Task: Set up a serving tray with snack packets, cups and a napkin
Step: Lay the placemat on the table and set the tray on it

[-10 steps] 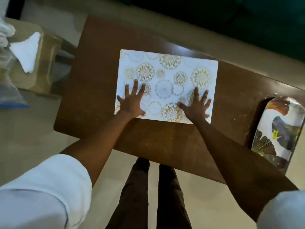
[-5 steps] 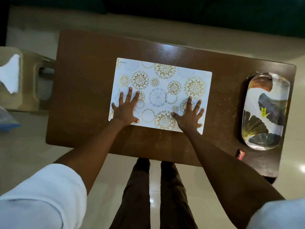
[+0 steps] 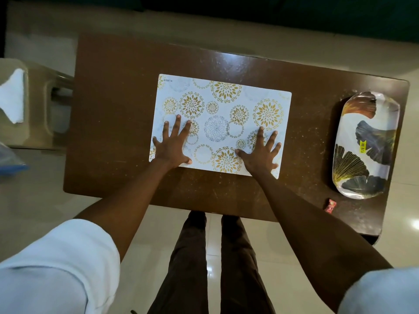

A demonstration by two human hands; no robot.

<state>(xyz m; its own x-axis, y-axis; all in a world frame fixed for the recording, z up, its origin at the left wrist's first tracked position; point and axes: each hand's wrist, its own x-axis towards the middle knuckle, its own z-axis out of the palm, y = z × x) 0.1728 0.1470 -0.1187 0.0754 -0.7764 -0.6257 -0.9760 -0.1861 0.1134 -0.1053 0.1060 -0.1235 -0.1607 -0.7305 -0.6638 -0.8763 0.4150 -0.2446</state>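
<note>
Bench [image 3: 113, 114]: brown, scuffed top; carried the mat, the tray and one small wrapper.
Placemat [image 3: 226, 98]: white with gold rosettes, lay flat mid-bench, one long edge toward the person.
Serving tray [image 3: 347, 137]: oblong, leaf print, yellow sticker on its face. It lay flat at the right end of the bench, well apart from the placemat, with nothing on it.
Tray handling (judged): looked stiff, light and glossy, so probably slick. Best taken at both short ends, thumbs over the rim, and kept level.
Left grip [image 3: 173, 147]: fingers straight and spread, palm down on the placemat's near left corner; held nothing.
Right grip [image 3: 260, 155]: likewise flat and spread, on the near right part of the placemat; held nothing.
Napkin [image 3: 12, 98]: white, on a pale chair [image 3: 38, 105] off the bench's left end. Soft; a light pinch should lift it.
Red wrapper [image 3: 330, 205]: tiny, near the tray's near end, by the bench edge; print illegible.
</note>
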